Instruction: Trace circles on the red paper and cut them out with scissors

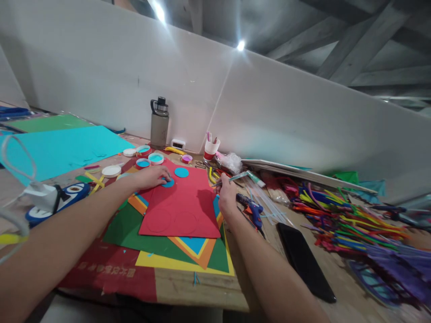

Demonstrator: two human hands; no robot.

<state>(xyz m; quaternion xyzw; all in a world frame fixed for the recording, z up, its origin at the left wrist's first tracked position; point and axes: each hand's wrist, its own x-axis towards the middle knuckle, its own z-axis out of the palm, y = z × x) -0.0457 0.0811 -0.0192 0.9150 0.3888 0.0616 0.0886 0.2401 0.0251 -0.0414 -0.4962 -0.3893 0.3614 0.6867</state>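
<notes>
Red sheet (188, 202) over the green sheet (123, 229), seemingly partway done: blue disc (182, 172) on its far half, my left hand (157, 176) narrowed on a second disc (168, 183), two outlines (159, 222) left nearer. Right hand (228, 197) beside it: I can't tell its grip.

Room above red sheet (188, 202), glue gun (255, 211) beside right hand (226, 193)

At the far left of the red sheet (188, 197), the left hand (157, 176) touches a blue disc (169, 183); a second disc (182, 172) lies near the sheet's far edge. The right hand (227, 195) is at its right edge. Farther right lie a glue gun (256, 213) and black phone (305, 261); beyond it stands a bottle (159, 128).
</notes>
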